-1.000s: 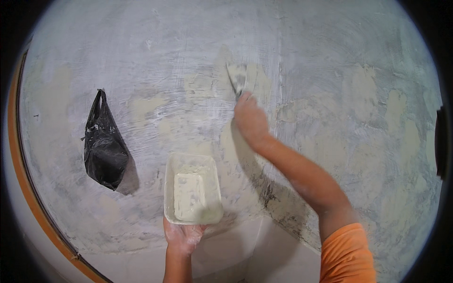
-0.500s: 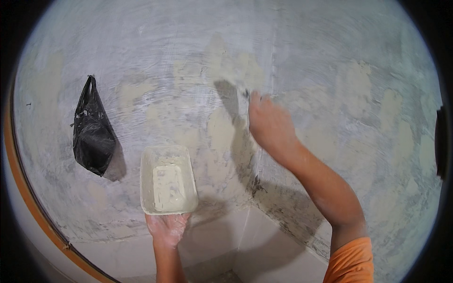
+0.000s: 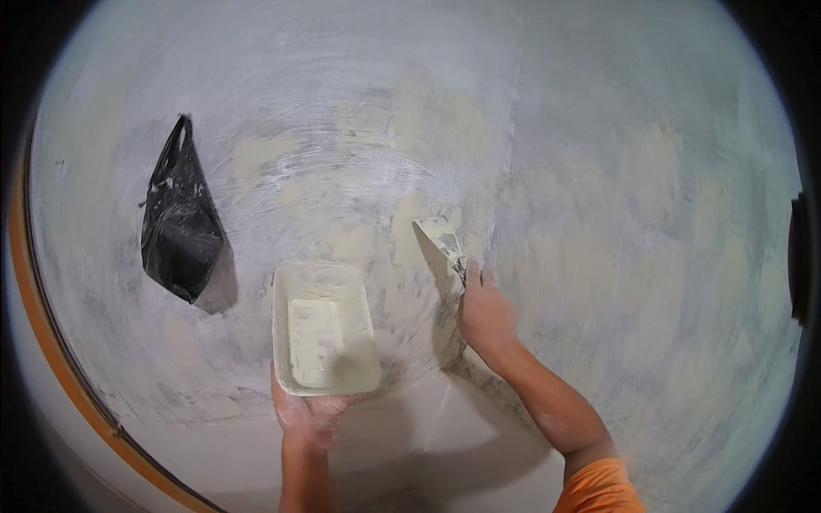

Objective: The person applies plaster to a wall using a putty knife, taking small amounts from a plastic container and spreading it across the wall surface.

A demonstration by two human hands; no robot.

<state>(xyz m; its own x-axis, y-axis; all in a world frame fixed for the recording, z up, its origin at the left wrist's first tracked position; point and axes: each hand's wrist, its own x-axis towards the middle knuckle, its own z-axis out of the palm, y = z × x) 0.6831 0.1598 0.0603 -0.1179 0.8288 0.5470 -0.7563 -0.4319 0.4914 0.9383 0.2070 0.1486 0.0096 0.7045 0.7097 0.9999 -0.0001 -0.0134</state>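
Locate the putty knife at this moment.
In the head view, the putty knife is in the right hand, slightly right of centre, above and to the right of the rectangular tub held by the left hand.

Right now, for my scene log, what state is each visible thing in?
Left hand: supporting the tub from below
Tub: open-topped, pale paste inside
Right hand: closed around the scraper's handle
Scraper: blade smeared
Black bag: hanging, white-flecked
Wall: patchy, streaked
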